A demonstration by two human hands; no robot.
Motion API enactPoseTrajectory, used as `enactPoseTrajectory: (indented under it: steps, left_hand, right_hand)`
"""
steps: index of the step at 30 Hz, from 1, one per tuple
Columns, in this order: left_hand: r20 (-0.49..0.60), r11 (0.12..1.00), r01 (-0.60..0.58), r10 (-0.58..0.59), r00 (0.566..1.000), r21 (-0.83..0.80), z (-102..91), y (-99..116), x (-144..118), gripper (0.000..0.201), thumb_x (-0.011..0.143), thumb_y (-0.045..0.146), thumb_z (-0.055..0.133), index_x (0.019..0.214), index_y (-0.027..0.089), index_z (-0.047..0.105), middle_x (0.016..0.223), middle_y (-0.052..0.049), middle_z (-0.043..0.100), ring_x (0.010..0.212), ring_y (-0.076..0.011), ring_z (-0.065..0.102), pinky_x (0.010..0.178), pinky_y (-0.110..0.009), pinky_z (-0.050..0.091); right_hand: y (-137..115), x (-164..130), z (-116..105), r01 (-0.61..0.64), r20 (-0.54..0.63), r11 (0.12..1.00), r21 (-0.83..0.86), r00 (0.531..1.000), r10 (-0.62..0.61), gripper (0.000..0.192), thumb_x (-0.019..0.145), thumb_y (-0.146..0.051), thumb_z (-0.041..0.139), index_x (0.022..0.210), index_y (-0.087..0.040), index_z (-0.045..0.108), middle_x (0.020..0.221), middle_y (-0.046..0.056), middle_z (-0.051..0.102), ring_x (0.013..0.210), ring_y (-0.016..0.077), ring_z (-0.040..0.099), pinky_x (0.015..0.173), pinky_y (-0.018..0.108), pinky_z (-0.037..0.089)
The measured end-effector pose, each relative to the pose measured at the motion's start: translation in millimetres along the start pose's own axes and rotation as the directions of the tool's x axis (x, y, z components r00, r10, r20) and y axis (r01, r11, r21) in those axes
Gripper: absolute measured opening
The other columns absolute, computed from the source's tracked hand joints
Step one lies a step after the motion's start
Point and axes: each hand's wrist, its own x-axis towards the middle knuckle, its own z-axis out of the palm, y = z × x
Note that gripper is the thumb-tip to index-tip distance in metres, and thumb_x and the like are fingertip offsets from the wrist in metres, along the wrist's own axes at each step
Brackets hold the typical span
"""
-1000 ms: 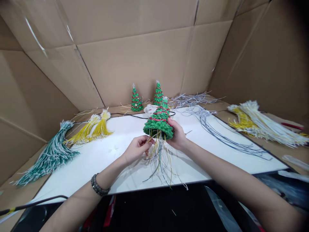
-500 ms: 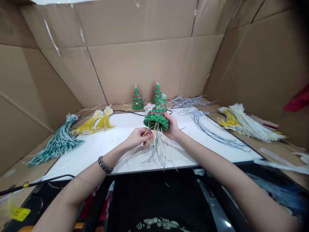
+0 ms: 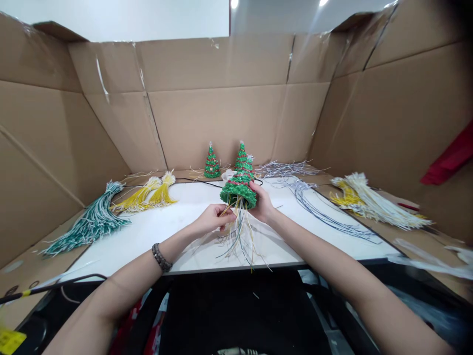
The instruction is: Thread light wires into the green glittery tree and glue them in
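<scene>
My right hand [image 3: 261, 203] grips a small green Christmas tree [image 3: 239, 190] with red garland by its side, tilted so its open base faces me. A bunch of thin wires [image 3: 242, 236], yellow, white and dark green, hangs out of that base over the board. Just left of the base, my left hand [image 3: 216, 218] pinches some of these wires between thumb and fingers. Behind the held tree stands another decorated tree [image 3: 241, 154], partly hidden by it. One more small tree [image 3: 212, 162] stands to the left, near the cardboard wall.
On the white board's [image 3: 155, 236] left lie green-and-white wires [image 3: 90, 222] and yellow wire bundles [image 3: 148, 195]. Grey wires [image 3: 325, 212] curve across the right side, beside white and yellow bundles [image 3: 380, 202]. Cardboard walls [image 3: 221, 113] enclose the back and sides.
The camera has tilted up, so more of the wall top and ceiling shows and the scene sits lower. Both hands keep nearly the same hold on the tree and wires.
</scene>
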Motion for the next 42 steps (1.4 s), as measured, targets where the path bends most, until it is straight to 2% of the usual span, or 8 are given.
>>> enactPoseTrajectory:
  steps: [5,10,15,21,26,33,38,42]
  left_hand:
    - [-0.035,0.997,-0.016,0.013,0.999,-0.081,0.9,2,1,0.022,0.066,0.033,0.069,0.065,0.016,0.055,0.056,0.005,0.044,0.051,-0.0074,0.042,0.049,-0.021,0.037]
    - [-0.020,0.990,-0.015,0.012,1.000,-0.141,2.8,5,0,0.014,0.068,0.029,0.059,0.064,0.017,0.054,0.061,0.003,0.048,0.056,-0.0100,0.047,0.055,-0.025,0.043]
    - [-0.025,0.992,-0.034,0.032,0.999,-0.118,4.1,5,-2,0.027,0.074,0.038,0.065,0.064,0.017,0.051,0.056,0.003,0.052,0.053,-0.0095,0.048,0.055,-0.025,0.040]
    - [-0.034,0.991,-0.074,0.071,0.997,-0.114,4.3,1,0,0.043,0.062,0.047,0.084,0.071,0.014,0.058,0.061,0.002,0.058,0.053,-0.0088,0.054,0.056,-0.024,0.043]
    - [-0.042,0.981,-0.044,0.036,0.998,-0.190,4.7,-2,1,0.045,0.057,0.046,0.088,0.072,0.014,0.059,0.062,0.002,0.061,0.053,-0.0090,0.055,0.057,-0.025,0.045]
    - [-0.047,0.956,0.082,-0.099,0.994,-0.282,5.6,3,-2,0.039,0.056,0.038,0.088,0.077,0.013,0.066,0.066,0.001,0.062,0.057,-0.0097,0.058,0.057,-0.024,0.044]
    - [-0.091,0.941,0.126,-0.162,0.983,-0.313,8.2,2,-1,0.032,0.059,0.031,0.081,0.076,0.015,0.059,0.061,0.003,0.058,0.052,-0.0089,0.054,0.051,-0.022,0.042]
    - [-0.090,0.952,0.141,-0.171,0.981,-0.273,10.9,3,-2,0.026,0.067,0.032,0.071,0.075,0.018,0.052,0.059,0.003,0.055,0.051,-0.0091,0.052,0.050,-0.022,0.041]
  right_hand:
    - [0,0,-1,0.019,-0.010,0.999,0.047,1.000,-0.019,0.038,0.066,-0.052,0.076,0.092,-0.025,0.075,0.090,-0.002,0.079,0.095,0.0274,0.072,0.095,0.044,0.053]
    - [-4,-1,1,0.039,-0.016,0.998,0.051,0.999,-0.038,0.036,0.067,-0.050,0.075,0.092,-0.024,0.074,0.092,0.000,0.079,0.097,0.0281,0.072,0.096,0.045,0.052]
    - [-4,-2,1,0.052,-0.002,0.999,0.013,0.999,-0.052,0.039,0.066,-0.053,0.075,0.092,-0.024,0.074,0.090,0.001,0.079,0.100,0.0286,0.072,0.098,0.045,0.051]
    - [-5,-6,3,0.004,0.080,1.000,-0.016,0.997,-0.003,0.046,0.071,-0.058,0.069,0.098,-0.022,0.076,0.104,0.004,0.078,0.105,0.0281,0.070,0.101,0.044,0.049]
    - [-5,-6,3,0.011,0.081,1.000,-0.027,0.997,-0.009,0.046,0.071,-0.057,0.070,0.099,-0.021,0.076,0.105,0.005,0.078,0.106,0.0284,0.070,0.101,0.043,0.049]
    - [-5,-7,5,0.040,0.062,0.999,-0.009,0.997,-0.040,0.043,0.070,-0.054,0.073,0.100,-0.023,0.075,0.104,0.003,0.078,0.105,0.0280,0.070,0.101,0.043,0.049]
    - [-4,-5,4,0.040,0.050,0.999,0.004,0.998,-0.040,0.042,0.067,-0.051,0.075,0.099,-0.023,0.074,0.110,0.003,0.077,0.107,0.0280,0.069,0.103,0.043,0.048]
    - [-2,-4,2,0.015,0.044,1.000,-0.003,0.999,-0.015,0.043,0.068,-0.050,0.075,0.099,-0.021,0.074,0.103,0.004,0.078,0.104,0.0274,0.070,0.101,0.042,0.048]
